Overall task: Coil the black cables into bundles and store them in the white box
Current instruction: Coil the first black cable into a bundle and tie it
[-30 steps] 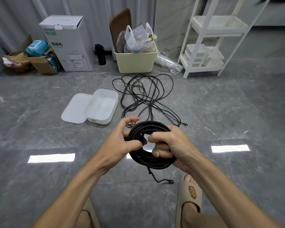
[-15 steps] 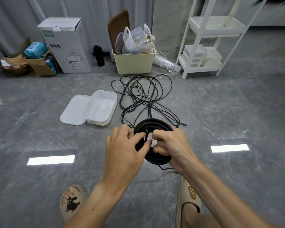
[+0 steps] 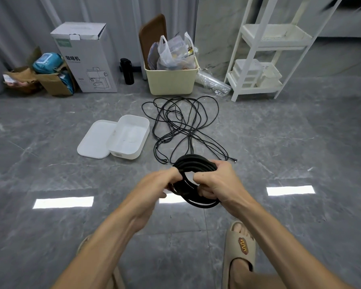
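Observation:
A thick black cable wound into a round coil [image 3: 193, 163] hangs in front of me above the floor. My right hand [image 3: 218, 184] grips the coil's right side, fingers curled through its middle. My left hand [image 3: 156, 183] holds the coil's left side, its fingers hidden behind the strands. Farther off, loose black cables [image 3: 181, 124] lie tangled on the grey floor. To their left stands the open white box [image 3: 143, 130], nothing inside it, with its lid [image 3: 95, 138] flat beside it.
Against the back wall stand a tall cardboard carton [image 3: 86, 57], a black bottle [image 3: 128, 70], a cream bin [image 3: 171, 80] stuffed with bags and a white shelf rack [image 3: 265, 59]. A brown box of clutter [image 3: 50, 80] sits at far left. My sandalled right foot [image 3: 241, 245] is below the coil.
The loose tail that hung under the coil a second ago is gone from view. My left hand went over the coil's left side and now holds it there.

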Demonstrator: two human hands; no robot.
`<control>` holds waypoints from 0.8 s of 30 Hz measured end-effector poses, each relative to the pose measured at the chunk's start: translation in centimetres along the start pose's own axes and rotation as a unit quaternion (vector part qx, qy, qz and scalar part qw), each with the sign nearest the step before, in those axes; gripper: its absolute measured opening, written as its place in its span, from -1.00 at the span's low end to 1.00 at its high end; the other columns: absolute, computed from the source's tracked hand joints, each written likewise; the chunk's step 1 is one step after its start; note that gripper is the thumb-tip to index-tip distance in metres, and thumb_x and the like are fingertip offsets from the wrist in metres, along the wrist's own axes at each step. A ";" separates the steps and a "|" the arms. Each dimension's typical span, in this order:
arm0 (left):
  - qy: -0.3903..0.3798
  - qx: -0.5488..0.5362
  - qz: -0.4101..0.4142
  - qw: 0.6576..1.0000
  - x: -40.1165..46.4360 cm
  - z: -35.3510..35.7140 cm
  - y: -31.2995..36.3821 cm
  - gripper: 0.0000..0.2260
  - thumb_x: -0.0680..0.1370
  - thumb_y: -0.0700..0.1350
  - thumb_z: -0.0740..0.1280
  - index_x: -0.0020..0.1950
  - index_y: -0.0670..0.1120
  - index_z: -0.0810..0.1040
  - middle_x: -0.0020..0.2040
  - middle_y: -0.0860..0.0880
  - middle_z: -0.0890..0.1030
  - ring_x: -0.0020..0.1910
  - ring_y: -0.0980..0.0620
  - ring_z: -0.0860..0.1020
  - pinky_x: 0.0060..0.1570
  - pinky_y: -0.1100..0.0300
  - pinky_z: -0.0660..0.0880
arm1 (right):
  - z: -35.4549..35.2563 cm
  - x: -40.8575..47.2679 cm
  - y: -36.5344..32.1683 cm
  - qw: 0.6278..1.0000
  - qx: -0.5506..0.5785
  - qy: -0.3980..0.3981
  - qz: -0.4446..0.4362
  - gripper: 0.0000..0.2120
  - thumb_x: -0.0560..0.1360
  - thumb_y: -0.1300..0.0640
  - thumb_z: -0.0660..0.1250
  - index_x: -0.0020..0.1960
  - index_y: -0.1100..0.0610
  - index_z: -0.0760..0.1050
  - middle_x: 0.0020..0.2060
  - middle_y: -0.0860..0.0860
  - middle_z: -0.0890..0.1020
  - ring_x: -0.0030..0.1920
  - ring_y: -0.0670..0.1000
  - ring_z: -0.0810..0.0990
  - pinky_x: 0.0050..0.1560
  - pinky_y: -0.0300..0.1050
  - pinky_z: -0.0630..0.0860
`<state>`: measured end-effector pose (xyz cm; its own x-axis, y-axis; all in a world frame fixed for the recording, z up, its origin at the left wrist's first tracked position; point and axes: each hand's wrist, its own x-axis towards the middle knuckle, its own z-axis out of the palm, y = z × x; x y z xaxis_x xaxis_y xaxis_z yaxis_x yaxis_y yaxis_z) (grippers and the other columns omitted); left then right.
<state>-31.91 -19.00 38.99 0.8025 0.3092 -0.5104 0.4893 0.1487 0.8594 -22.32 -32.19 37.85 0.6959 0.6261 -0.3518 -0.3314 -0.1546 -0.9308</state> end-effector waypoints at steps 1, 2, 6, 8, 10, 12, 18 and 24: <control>-0.014 -0.038 -0.001 0.999 -0.2 -0.5 0.2 -0.86 0.17 0.05 0.39 -0.37 0.01 0.55 -0.30 0.07 0.54 -0.30 0.17 0.48 -0.10 0.15 0.36 | -0.1 0.0 -0.1 1.000 0.004 0.002 -0.002 -0.86 0.07 0.16 0.40 -0.53 0.02 0.43 -0.60 -0.09 0.24 -0.61 -0.09 0.13 -0.47 -0.13 0.04; -0.023 -0.078 -0.003 0.997 -0.2 -1.1 0.4 -0.81 0.15 0.02 0.40 -0.33 -0.04 0.57 -0.29 0.01 0.56 -0.27 0.11 0.51 -0.08 0.16 0.39 | -0.2 0.1 0.0 1.000 0.011 0.016 0.000 -0.84 0.09 0.21 0.39 -0.48 0.03 0.42 -0.59 -0.09 0.23 -0.62 -0.09 0.13 -0.44 -0.09 0.03; -0.018 -0.263 -0.005 0.965 -0.3 -4.5 0.9 -0.86 0.34 -0.12 0.39 -0.34 -0.06 0.45 -0.53 0.04 0.25 -0.54 0.04 0.35 -0.15 0.13 0.56 | -1.5 0.7 0.2 0.995 0.021 0.097 0.009 -0.72 0.36 0.47 0.28 -0.32 0.16 0.30 -0.59 -0.06 0.21 -0.62 -0.08 0.14 -0.33 0.04 0.02; 0.003 -0.274 0.000 0.962 -0.5 -6.1 1.3 -0.89 0.35 -0.10 0.42 -0.27 -0.09 0.52 -0.55 0.10 0.12 -0.64 0.14 0.14 -0.47 0.26 0.47 | -2.0 0.8 0.2 0.993 0.015 0.119 0.012 -0.72 0.39 0.49 0.26 -0.28 0.17 0.30 -0.58 -0.06 0.20 -0.62 -0.09 0.14 -0.41 -0.08 0.04; 0.037 -0.200 0.011 0.979 -0.4 -7.1 1.2 -0.84 0.38 -0.04 0.42 -0.18 -0.13 0.63 -0.52 0.11 0.10 -0.62 0.18 0.08 -0.63 0.32 0.16 | -2.4 1.0 0.3 0.991 0.001 0.132 0.004 -0.71 0.38 0.48 0.28 -0.33 0.16 0.30 -0.58 -0.06 0.22 -0.62 -0.09 0.15 -0.52 -0.22 0.09; 0.097 -0.034 0.034 0.994 -0.4 -7.5 0.9 -0.80 0.45 0.04 0.43 -0.15 -0.08 0.70 -0.51 0.13 0.18 -0.60 0.16 0.15 -0.53 0.27 0.13 | -2.5 1.2 0.4 0.989 -0.029 0.146 -0.009 -0.68 0.37 0.44 0.34 -0.38 0.13 0.32 -0.58 -0.06 0.27 -0.61 -0.08 0.20 -0.57 -0.24 0.16; 0.173 0.210 0.094 0.958 0.3 -8.4 -0.3 -0.76 0.33 0.32 0.46 -0.22 0.20 0.71 -0.20 0.25 0.69 -0.14 0.42 0.56 -0.08 0.27 0.39 | -3.0 1.3 0.7 0.975 -0.060 0.214 -0.025 -0.73 0.34 0.40 0.36 -0.37 0.14 0.34 -0.58 -0.06 0.31 -0.61 -0.06 0.29 -0.59 -0.25 0.18; 0.173 0.131 0.087 0.972 1.2 -8.5 -0.8 -0.82 0.41 0.26 0.43 -0.19 0.20 0.71 -0.19 0.30 0.67 -0.21 0.51 0.52 -0.14 0.29 0.37 | -2.9 1.1 0.0 0.981 0.008 0.192 -0.029 -0.49 0.36 0.49 0.27 -0.59 0.01 0.28 -0.60 -0.10 0.23 -0.61 -0.11 0.15 -0.56 -0.25 0.16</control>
<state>-34.25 -10.82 37.96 0.7404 0.6124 -0.2772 0.4627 -0.1652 0.8710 -19.67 -33.73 37.14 0.9014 0.2995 -0.3128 -0.2920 -0.1132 -0.9497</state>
